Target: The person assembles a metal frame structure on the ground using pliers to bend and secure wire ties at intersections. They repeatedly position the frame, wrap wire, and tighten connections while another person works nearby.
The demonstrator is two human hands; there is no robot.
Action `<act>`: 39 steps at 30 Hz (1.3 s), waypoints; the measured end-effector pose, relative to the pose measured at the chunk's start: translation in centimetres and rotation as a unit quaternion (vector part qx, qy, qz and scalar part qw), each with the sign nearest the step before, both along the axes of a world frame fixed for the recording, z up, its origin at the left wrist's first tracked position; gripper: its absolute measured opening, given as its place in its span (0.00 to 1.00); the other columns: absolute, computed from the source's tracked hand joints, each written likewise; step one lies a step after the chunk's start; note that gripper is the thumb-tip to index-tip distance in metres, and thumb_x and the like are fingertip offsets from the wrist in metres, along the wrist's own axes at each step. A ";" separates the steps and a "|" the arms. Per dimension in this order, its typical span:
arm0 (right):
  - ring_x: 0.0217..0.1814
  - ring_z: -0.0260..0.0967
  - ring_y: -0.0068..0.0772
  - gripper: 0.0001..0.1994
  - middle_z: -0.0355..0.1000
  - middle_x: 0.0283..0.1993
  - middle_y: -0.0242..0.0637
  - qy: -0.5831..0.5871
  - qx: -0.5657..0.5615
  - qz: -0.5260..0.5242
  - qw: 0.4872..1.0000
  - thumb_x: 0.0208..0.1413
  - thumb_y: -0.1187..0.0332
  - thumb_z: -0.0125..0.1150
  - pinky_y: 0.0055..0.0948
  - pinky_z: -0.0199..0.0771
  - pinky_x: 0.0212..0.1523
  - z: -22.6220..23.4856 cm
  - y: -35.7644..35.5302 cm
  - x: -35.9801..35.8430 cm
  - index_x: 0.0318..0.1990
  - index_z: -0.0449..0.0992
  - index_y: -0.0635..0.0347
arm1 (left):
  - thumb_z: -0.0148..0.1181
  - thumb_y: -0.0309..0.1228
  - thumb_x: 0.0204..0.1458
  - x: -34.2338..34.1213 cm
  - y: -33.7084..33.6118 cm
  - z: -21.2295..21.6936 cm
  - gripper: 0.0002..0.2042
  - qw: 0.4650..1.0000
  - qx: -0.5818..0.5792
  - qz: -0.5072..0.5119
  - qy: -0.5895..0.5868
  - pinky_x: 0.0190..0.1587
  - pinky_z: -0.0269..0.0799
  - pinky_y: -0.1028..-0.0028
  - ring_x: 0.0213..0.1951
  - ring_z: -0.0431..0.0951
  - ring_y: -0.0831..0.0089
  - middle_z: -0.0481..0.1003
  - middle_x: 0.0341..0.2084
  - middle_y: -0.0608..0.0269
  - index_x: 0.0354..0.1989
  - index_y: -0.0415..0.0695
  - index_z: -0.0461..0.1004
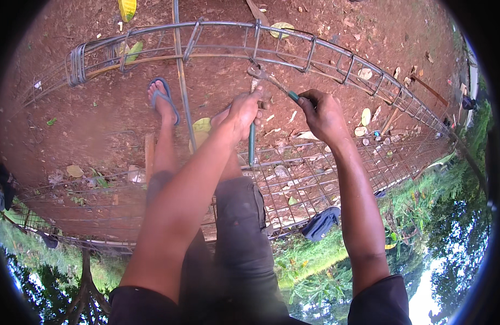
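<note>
Steel stirrups: grey bent loops, bunched around the left part of the long, grey-brown rebar cage.
Sandal: blue-grey thong type, worn on reddish soil.
Left hand: clamped on one handle of the green-gripped metal pincers.
Pincers' head: just beside the cage; any writing too small to read.
Right hand: closed around the other handle.

Bright daylight; the sky burns out white at four o'clock. Hazy smudges soften soil towards nine and trousers at six; central pincers look crisper. Fisheye bows the rebar cage at twelve.
</note>
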State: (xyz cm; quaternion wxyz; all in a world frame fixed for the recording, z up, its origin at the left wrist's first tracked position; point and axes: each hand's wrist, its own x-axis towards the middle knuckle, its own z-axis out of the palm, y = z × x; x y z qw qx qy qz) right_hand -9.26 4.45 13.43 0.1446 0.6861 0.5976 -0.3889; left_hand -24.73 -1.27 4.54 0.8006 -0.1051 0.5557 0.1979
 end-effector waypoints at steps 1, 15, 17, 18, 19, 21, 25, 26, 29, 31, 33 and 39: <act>0.35 0.73 0.56 0.10 0.74 0.27 0.55 -0.005 0.001 -0.005 1.000 0.53 0.66 0.57 0.46 0.70 0.39 0.2 -0.2 -0.2 0.36 0.79 0.63 | 0.49 0.45 0.60 0.2 0.0 0.1 0.16 1.000 0.001 0.005 0.001 0.16 0.52 0.86 0.18 0.58 0.88 0.68 0.22 0.73 0.39 0.43 0.70; 0.36 0.73 0.58 0.10 0.73 0.28 0.57 0.001 0.028 -0.045 0.999 0.52 0.65 0.57 0.47 0.71 0.40 -0.8 -0.5 -0.9 0.36 0.80 0.62 | 0.45 0.40 0.62 1.9 0.6 -1.7 0.14 0.993 -0.042 0.107 -0.005 0.17 0.53 0.83 0.18 0.58 0.84 0.68 0.24 0.69 0.42 0.43 0.71; 0.36 0.73 0.58 0.10 0.73 0.28 0.58 0.012 0.036 -0.078 0.996 0.52 0.66 0.57 0.47 0.71 0.40 -0.5 -1.5 -1.4 0.36 0.80 0.62 | 0.46 0.41 0.61 2.5 0.5 -1.8 0.14 0.988 -0.017 0.149 -0.023 0.22 0.60 0.80 0.22 0.63 0.82 0.68 0.26 0.68 0.41 0.44 0.71; 0.37 0.72 0.59 0.10 0.73 0.28 0.58 0.015 0.037 -0.095 0.995 0.52 0.68 0.57 0.47 0.71 0.41 -0.5 -1.9 -1.8 0.36 0.80 0.63 | 0.47 0.41 0.61 2.6 0.5 -1.9 0.13 0.985 -0.005 0.171 -0.032 0.24 0.64 0.79 0.24 0.65 0.80 0.68 0.27 0.68 0.40 0.44 0.71; 0.37 0.72 0.59 0.10 0.73 0.28 0.58 0.017 0.040 -0.099 0.994 0.52 0.68 0.57 0.47 0.71 0.41 -0.4 -2.2 -1.9 0.36 0.80 0.63 | 0.47 0.41 0.60 2.7 0.6 -1.6 0.13 0.978 -0.018 0.202 -0.045 0.30 0.66 0.75 0.27 0.66 0.78 0.69 0.29 0.67 0.40 0.44 0.70; 0.37 0.72 0.59 0.10 0.73 0.28 0.58 0.020 0.046 -0.106 0.993 0.52 0.68 0.57 0.47 0.71 0.41 -0.3 -2.5 -2.0 0.36 0.79 0.64 | 0.48 0.41 0.59 2.9 0.7 -0.9 0.13 0.961 -0.043 0.265 -0.070 0.40 0.70 0.69 0.33 0.69 0.73 0.70 0.33 0.65 0.40 0.44 0.70; 0.37 0.72 0.59 0.09 0.72 0.27 0.59 0.034 0.070 -0.082 0.994 0.52 0.68 0.55 0.48 0.71 0.41 -0.4 -2.6 -1.9 0.33 0.79 0.64 | 0.52 0.44 0.57 2.9 0.4 -0.6 0.19 0.875 0.008 0.412 -0.253 0.51 0.66 0.63 0.45 0.70 0.64 0.70 0.46 0.54 0.46 0.40 0.68; 0.36 0.73 0.57 0.10 0.73 0.28 0.58 0.017 0.061 -0.063 0.996 0.52 0.68 0.57 0.46 0.71 0.41 -0.2 -2.5 -1.9 0.36 0.79 0.64 | 0.52 0.44 0.57 3.3 0.4 -0.9 0.17 0.863 0.005 0.428 -0.269 0.51 0.65 0.65 0.42 0.71 0.66 0.71 0.41 0.57 0.42 0.41 0.68; 0.38 0.74 0.54 0.16 0.74 0.32 0.57 -0.044 0.003 0.012 0.999 0.50 0.66 0.60 0.44 0.72 0.41 1.0 -1.7 -2.2 0.45 0.75 0.66 | 0.53 0.41 0.58 4.6 1.0 -2.4 0.13 0.871 0.052 0.422 -0.247 0.48 0.67 0.66 0.37 0.70 0.68 0.70 0.32 0.60 0.36 0.42 0.67; 0.42 0.73 0.55 0.23 0.73 0.36 0.59 -0.105 -0.077 0.075 0.989 0.47 0.66 0.60 0.45 0.72 0.45 2.6 -1.5 -3.1 0.51 0.71 0.67 | 0.50 0.42 0.60 5.4 1.6 -2.0 0.13 0.913 0.011 0.379 -0.149 0.37 0.71 0.68 0.29 0.71 0.71 0.70 0.25 0.64 0.32 0.45 0.68; 0.49 0.70 0.57 0.33 0.70 0.46 0.59 -0.124 -0.053 0.139 0.981 0.44 0.67 0.60 0.46 0.71 0.50 2.6 -2.3 -2.7 0.59 0.60 0.68 | 0.50 0.42 0.60 6.3 2.4 -1.1 0.13 0.941 0.000 0.331 -0.070 0.33 0.72 0.69 0.26 0.70 0.72 0.70 0.23 0.64 0.29 0.45 0.68; 0.50 0.68 0.58 0.31 0.68 0.50 0.56 -0.171 -0.054 0.256 0.950 0.43 0.77 0.53 0.46 0.71 0.51 1.4 -0.9 -1.4 0.60 0.59 0.67 | 0.47 0.33 0.62 7.9 4.7 -0.3 0.09 0.934 -0.070 0.350 -0.017 0.36 0.72 0.67 0.29 0.71 0.65 0.67 0.26 0.58 0.36 0.39 0.64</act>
